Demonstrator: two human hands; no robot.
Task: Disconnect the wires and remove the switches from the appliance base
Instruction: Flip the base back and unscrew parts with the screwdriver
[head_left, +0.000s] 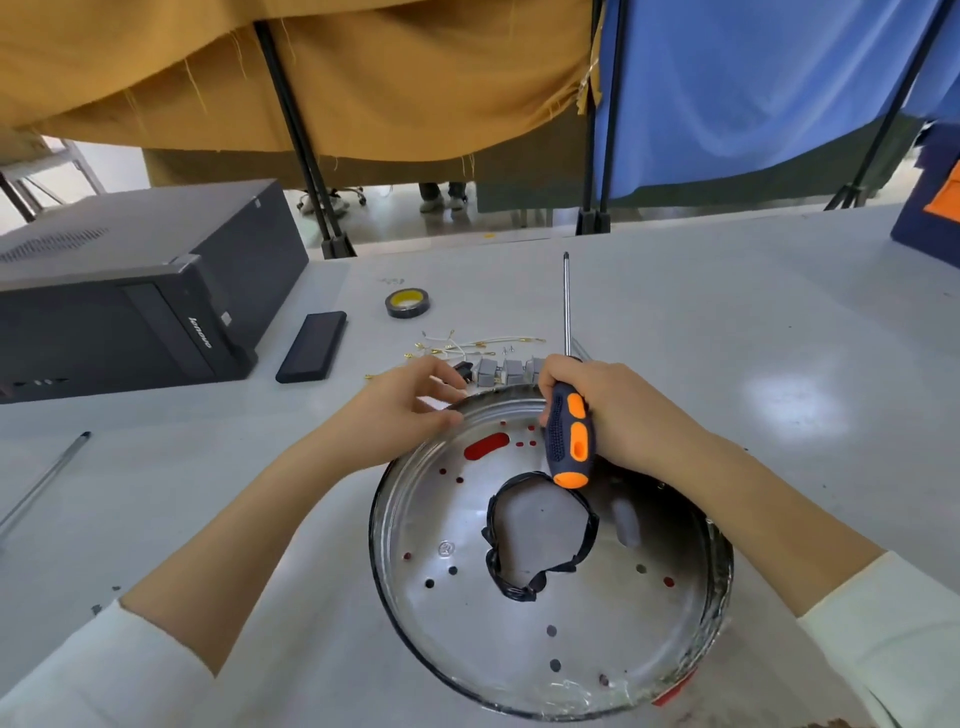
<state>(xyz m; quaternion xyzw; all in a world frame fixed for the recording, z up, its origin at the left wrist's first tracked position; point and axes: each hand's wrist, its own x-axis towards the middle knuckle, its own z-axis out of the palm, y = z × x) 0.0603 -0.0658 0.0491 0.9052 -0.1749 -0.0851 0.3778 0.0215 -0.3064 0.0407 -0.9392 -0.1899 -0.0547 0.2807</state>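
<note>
Table (727, 322) was flat, pale grey, matte, so small parts showed up against it. Computer case (130, 291) lay on its side at far left, black, well clear of the work.

Appliance base (519, 597) sat right in front of me, open side up: round shallow steel pan, shiny, punched with round holes and one long slot showing red through it. A loop of black taped wire (540, 535) lay loose in the middle. Grey stub (626, 522) just beside the loop; couldn't tell what it was.

My right hand (602, 410) was wrapped tight round the screwdriver (570, 436), black-and-orange ribbed handle, long thin steel shaft pointing away over the far rim. Parked in the fist, I'd guess, to keep it ready while the other hand worked.

My left hand (405, 410) sat at the far-left rim, fingers loosely curled, thumb near the edge. Looked like steadying the pan; holding nothing that I could see.

Just past the rim: three small grey boxy switches (511, 371) in a row, already out. Behind them thin pale wires (483, 344) with brass terminals, laid out loose. Judged the strip-down mostly done.

Further back, a black tape roll (407, 303) with a yellow core.
</note>
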